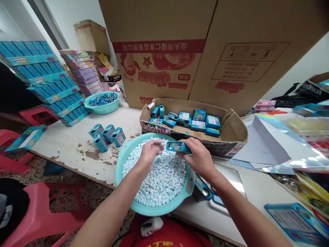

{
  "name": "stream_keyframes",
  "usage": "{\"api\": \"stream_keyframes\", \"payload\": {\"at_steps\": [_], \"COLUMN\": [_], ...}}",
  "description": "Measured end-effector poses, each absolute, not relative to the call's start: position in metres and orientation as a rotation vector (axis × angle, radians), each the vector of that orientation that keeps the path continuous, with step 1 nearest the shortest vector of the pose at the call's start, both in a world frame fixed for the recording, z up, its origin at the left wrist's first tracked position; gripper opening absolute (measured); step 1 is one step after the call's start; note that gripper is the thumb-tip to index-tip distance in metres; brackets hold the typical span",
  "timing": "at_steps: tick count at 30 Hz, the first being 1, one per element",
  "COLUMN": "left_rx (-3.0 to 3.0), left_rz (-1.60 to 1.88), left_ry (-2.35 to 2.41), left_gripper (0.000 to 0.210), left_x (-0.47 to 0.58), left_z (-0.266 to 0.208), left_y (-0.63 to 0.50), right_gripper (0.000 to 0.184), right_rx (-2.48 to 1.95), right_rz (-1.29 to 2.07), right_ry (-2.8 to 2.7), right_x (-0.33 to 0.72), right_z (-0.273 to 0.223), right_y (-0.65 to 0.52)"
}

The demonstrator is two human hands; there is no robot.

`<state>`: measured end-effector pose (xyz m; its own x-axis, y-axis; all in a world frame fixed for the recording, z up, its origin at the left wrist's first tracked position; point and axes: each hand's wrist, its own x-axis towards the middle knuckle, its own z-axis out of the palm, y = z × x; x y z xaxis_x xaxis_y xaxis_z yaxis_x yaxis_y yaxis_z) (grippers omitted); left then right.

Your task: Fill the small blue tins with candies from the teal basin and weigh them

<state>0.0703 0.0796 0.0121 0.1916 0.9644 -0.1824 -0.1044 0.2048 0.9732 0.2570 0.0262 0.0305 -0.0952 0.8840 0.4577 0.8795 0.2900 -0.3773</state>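
Far left of the hands: stacked blue cardboard display trays (48, 82) on the white chipped desk (74, 144). Nearer, 4 small blue boxes (106, 135) stand just left of the round turquoise plastic basin (120, 168), full of small white-blue candies (159, 175). Left hand (150, 152) cupped, fingers curled over candies, in basin. Right hand (199, 157) grips a small blue candy box (178, 146) above basin's far rim. Behind hands: low brown cardboard tray (231, 127) w/ more blue boxes.
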Motion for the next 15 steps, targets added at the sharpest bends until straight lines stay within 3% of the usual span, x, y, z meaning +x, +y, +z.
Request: {"api": "stream_keyframes", "payload": {"at_steps": [3, 7, 12, 15], "left_rx": [1.492, 1.916, 2.072, 2.050], "left_rz": [0.917, 0.893, 0.805, 0.994], "left_ry": [1.170, 0.982, 0.919, 1.306], "left_gripper": [0.034, 0.060, 0.037, 0.035], "left_x": [0.055, 0.052, 0.041, -0.009], "left_z": [0.022, 0.053, 0.086, 0.091], "left_y": [0.076, 0.060, 0.050, 0.044], "right_gripper": [0.027, 0.027, 0.045, 0.052], "right_rx": [-1.461, -1.316, -1.066, -1.140], "right_rz": [0.274, 0.510, 0.773, 0.554], "right_ry": [-1.835, -1.617, -1.532, -1.396], "right_x": [0.267, 0.260, 0.239, 0.262], "right_z": [0.034, 0.035, 0.028, 0.016], "right_y": [0.022, 0.017, 0.016, 0.007]}}
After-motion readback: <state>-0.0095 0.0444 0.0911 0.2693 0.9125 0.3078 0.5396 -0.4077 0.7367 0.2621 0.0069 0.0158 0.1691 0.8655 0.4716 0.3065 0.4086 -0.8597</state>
